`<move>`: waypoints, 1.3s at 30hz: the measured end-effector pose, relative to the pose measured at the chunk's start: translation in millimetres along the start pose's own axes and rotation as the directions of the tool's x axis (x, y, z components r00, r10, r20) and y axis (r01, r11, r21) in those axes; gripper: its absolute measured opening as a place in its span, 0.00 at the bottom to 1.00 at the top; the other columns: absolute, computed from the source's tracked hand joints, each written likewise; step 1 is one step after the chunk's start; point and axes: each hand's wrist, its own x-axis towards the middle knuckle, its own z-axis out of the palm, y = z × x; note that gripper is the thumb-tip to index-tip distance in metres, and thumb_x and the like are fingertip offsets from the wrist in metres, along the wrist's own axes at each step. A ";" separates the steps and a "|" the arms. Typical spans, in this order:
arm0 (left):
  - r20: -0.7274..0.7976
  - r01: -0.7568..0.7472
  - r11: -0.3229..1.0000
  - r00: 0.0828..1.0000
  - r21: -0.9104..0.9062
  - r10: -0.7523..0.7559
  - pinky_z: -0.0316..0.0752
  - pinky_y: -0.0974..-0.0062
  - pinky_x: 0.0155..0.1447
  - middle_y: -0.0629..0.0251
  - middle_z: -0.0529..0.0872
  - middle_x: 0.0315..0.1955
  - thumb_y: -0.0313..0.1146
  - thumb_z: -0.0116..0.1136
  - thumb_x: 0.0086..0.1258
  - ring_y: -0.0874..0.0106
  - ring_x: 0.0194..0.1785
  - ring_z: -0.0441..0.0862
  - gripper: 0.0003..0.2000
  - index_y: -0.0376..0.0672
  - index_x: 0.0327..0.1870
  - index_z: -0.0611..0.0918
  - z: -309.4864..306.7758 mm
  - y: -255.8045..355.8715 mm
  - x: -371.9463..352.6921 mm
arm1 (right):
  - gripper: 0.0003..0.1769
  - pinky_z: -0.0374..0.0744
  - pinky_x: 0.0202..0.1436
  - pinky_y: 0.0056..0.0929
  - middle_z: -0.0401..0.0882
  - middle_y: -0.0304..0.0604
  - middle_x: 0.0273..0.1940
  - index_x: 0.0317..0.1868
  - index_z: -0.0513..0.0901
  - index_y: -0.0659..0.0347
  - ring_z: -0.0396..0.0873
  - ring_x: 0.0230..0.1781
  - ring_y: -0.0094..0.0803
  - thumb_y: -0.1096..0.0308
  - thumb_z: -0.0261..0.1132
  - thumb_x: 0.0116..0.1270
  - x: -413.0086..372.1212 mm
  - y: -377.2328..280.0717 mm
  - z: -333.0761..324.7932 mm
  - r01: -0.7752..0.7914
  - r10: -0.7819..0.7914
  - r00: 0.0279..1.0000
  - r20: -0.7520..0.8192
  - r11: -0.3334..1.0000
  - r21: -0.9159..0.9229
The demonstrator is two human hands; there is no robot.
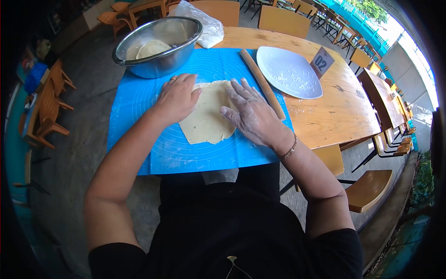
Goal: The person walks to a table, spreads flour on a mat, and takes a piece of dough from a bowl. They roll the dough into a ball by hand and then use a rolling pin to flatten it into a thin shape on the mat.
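A flat, rolled-out sheet of dough (207, 117) lies on a blue pastry mat (134, 139) printed with white circles and rulers. At the sheet's left edge is my left hand (179, 96), fingers stretched out, thumb beside the dough. My right hand (248, 109), dusted with flour, rests over the dough's right side with its fingers spread. Neither hand grips anything. Just right of my right hand, a wooden rolling pin (262, 83) lies at a slant along the mat. The dough's upper corners are partly hidden by my fingers.
A steel bowl (160, 65) holding a ball of dough (152, 48) stands at the mat's far left, beside a clear plastic bag (204, 25). A floury white plate (290, 74) and a "02" table sign (321, 62) are on the wooden table (344, 107). Chairs stand around.
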 end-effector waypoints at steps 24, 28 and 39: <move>-0.248 -0.064 0.979 0.969 -0.196 0.014 0.67 0.61 0.68 0.44 0.78 0.58 0.34 0.54 0.73 0.51 0.64 0.73 0.17 0.30 0.55 0.80 15.5 -24.0 -10.8 | 0.07 0.78 0.46 0.45 0.77 0.58 0.38 0.37 0.79 0.67 0.77 0.42 0.51 0.74 0.55 0.62 15.7 48.8 -4.9 -0.186 0.062 0.965 -0.255 0.847 -0.499; -0.345 -0.147 0.977 0.935 -0.155 0.086 0.74 0.63 0.58 0.48 0.84 0.48 0.30 0.61 0.66 0.54 0.52 0.81 0.14 0.30 0.48 0.82 16.9 -22.3 -15.0 | 0.07 0.79 0.42 0.45 0.77 0.57 0.37 0.37 0.79 0.67 0.79 0.37 0.52 0.74 0.57 0.62 13.8 47.1 -3.1 -0.248 0.178 0.966 -0.190 0.853 -0.459; -0.453 -0.164 0.963 0.890 -0.215 0.050 0.77 0.63 0.52 0.50 0.86 0.41 0.29 0.60 0.66 0.55 0.46 0.83 0.10 0.33 0.44 0.83 9.4 -24.6 -13.2 | 0.16 0.80 0.47 0.45 0.81 0.64 0.38 0.39 0.80 0.72 0.82 0.38 0.57 0.64 0.59 0.61 16.5 39.8 -16.4 -0.422 0.429 0.903 -0.035 0.867 -0.263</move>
